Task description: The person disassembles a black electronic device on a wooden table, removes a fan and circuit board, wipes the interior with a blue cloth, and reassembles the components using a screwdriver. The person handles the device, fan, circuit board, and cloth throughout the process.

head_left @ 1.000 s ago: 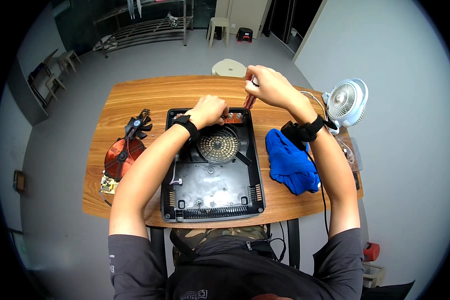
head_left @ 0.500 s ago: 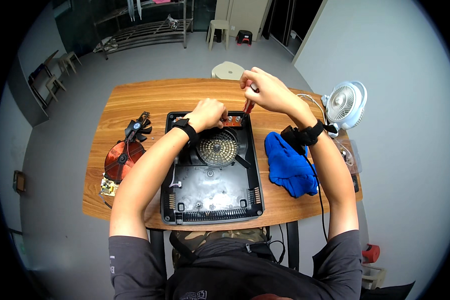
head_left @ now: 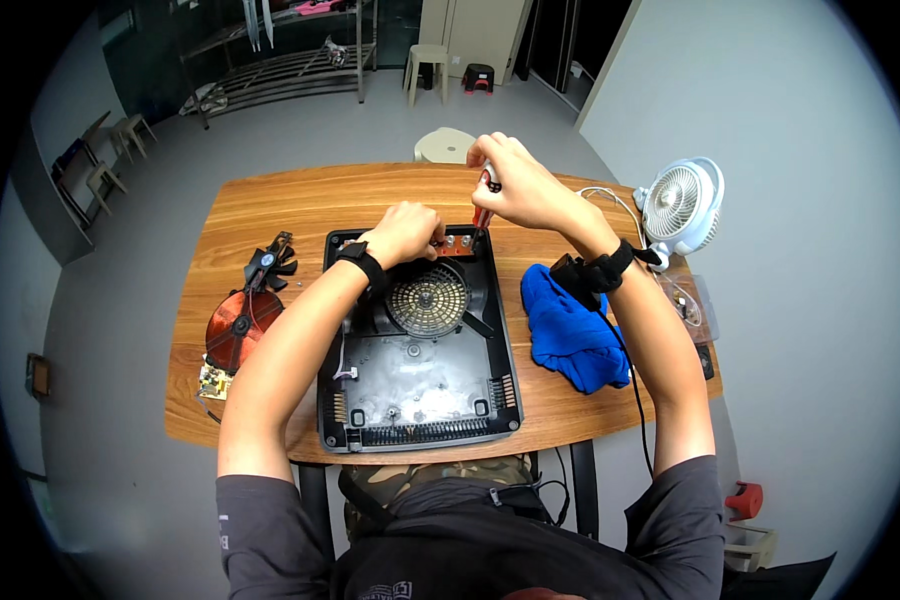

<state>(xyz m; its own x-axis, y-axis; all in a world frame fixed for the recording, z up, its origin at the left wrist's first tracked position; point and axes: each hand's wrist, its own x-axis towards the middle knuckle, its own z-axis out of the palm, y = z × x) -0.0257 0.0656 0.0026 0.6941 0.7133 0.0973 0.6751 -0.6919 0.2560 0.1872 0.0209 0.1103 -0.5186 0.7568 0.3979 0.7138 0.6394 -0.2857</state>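
2 black straps (head_left: 364, 265) show in the head view, 1 around each wrist. The left hand (head_left: 406, 232) rests over the far edge of a black open casing (head_left: 410, 370), its fingers bent down beside a small orange-red circuit board (head_left: 457, 246); the fingertips are partly hidden, so I cannot tell whether they pinch anything. The right hand (head_left: 515, 180) is closed around a red-handled screwdriver (head_left: 483, 207), held nearly upright above the casing's far right corner; whether its tip touches a screw cannot be made out.

The casing lies flat on the wooden table (head_left: 320, 195), near the person, with 1 round grille (head_left: 427, 298) inside and 1 white connector (head_left: 345, 373) at its left side. Left of it are a black fan (head_left: 268, 265), a round copper-coloured coil (head_left: 238, 328) and a pale yellow board (head_left: 213, 380). Right of it are a crumpled blue cloth (head_left: 570, 340) and a pale blue desk fan (head_left: 678, 205).
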